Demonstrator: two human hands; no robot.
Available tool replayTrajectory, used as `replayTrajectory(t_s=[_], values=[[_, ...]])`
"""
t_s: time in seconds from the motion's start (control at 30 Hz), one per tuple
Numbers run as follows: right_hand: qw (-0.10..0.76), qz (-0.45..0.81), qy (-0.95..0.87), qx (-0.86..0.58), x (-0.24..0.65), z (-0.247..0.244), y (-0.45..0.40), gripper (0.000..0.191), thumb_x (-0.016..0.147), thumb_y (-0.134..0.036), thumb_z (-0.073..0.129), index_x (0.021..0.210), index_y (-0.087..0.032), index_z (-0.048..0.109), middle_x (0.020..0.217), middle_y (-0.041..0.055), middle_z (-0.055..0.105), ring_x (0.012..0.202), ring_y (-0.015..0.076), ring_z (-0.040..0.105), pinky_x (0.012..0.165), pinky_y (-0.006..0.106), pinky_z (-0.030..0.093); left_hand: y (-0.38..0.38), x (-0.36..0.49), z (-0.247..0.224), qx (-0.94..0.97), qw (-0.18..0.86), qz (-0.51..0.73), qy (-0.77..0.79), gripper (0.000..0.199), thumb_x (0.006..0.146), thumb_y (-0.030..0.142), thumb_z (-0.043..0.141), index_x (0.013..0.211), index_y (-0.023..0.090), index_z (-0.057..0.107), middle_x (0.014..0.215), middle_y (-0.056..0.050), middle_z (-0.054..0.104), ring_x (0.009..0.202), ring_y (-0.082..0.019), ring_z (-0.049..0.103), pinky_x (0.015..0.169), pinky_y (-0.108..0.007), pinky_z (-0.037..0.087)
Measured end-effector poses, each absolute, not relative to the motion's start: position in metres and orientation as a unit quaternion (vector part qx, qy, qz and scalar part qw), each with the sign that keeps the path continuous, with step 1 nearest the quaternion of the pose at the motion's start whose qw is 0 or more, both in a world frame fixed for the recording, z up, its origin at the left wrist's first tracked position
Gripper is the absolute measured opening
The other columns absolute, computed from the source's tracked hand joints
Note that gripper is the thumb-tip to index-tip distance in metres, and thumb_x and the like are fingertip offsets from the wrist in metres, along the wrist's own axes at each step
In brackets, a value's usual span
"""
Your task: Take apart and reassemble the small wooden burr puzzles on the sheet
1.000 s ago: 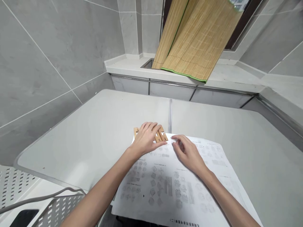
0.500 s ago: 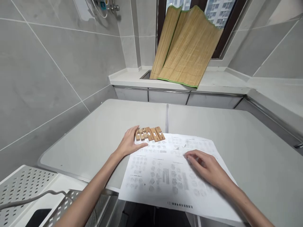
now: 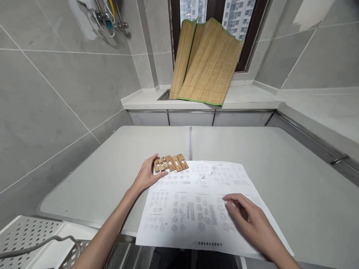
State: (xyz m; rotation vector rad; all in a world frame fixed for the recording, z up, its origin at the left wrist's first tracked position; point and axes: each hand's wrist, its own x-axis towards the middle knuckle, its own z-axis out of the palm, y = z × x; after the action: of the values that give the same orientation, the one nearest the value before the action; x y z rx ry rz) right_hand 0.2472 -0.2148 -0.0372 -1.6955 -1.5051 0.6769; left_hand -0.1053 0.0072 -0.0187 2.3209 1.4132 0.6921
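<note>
A row of flat, notched wooden puzzle pieces lies along the upper left edge of a printed paper sheet. Several pieces bear small dark marks. My left hand cups the row's left end, thumb apart from the fingers and close against the nearest pieces. Whether it presses on them I cannot tell. Over the right part of the sheet, my right hand has its fingers loosely bent and a gap by the thumb, with nothing visible in it. Rows of small diagrams cover the sheet.
The sheet lies on a pale folding table with a centre seam. Beyond it, a bamboo mat leans on a white ledge by the window. A perforated white rack with a grey cable stands at lower left.
My right hand has drawn back toward me across the sheet. My left hand stays at the row of pieces. The whole view has shifted slightly as my head moved.
</note>
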Motion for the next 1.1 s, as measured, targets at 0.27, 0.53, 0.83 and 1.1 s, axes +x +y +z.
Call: replayTrajectory(t_s=[0.27,0.53,0.83,1.1], values=[[0.392,0.253,-0.565,-0.681,0.244,-0.042,-0.217,0.028,0.102,-0.05,0.052,0.105,-0.03,0.072,0.091,0.0048,0.071,0.065,0.0203,0.058,0.055,0.03,0.05,0.025,-0.096,-0.019,0.846,0.132,0.226,0.464,0.079,0.086,0.07,0.07,0.145,0.024,0.048,0.134,-0.012,0.064,0.126,-0.036,0.058,0.106,-0.053,0.047],[0.395,0.275,-0.535,-0.694,0.244,-0.041,-0.218,0.031,0.102,-0.054,0.053,0.103,-0.029,0.072,0.086,0.0037,0.072,0.062,0.0197,0.059,0.053,0.029,0.048,0.026,-0.095,-0.017,0.848,0.156,0.233,0.451,0.061,0.085,0.069,0.072,0.128,0.026,0.061,0.124,-0.008,0.064,0.116,-0.031,0.06,0.098,-0.046,0.051],[0.401,0.284,-0.527,-0.693,0.241,-0.031,-0.218,0.032,0.102,-0.053,0.053,0.1,-0.029,0.073,0.082,0.0017,0.07,0.063,0.0184,0.057,0.055,0.028,0.044,-0.018,-0.08,-0.005,0.833,0.144,0.25,0.471,0.063,0.085,0.06,0.079,0.133,0.025,0.059,0.122,-0.008,0.061,0.111,-0.03,0.061,0.093,-0.047,0.056],[0.401,0.282,-0.542,-0.682,0.243,-0.028,-0.217,0.028,0.103,-0.047,0.052,0.099,-0.028,0.072,0.089,0.0033,0.071,0.07,0.0202,0.058,0.061,0.029,0.045,-0.095,0.015,-0.005,0.893,0.289,0.162,0.305,0.071,0.072,0.048,0.094,0.131,0.028,0.061,0.124,-0.007,0.063,0.113,-0.03,0.061,0.091,-0.045,0.057]])
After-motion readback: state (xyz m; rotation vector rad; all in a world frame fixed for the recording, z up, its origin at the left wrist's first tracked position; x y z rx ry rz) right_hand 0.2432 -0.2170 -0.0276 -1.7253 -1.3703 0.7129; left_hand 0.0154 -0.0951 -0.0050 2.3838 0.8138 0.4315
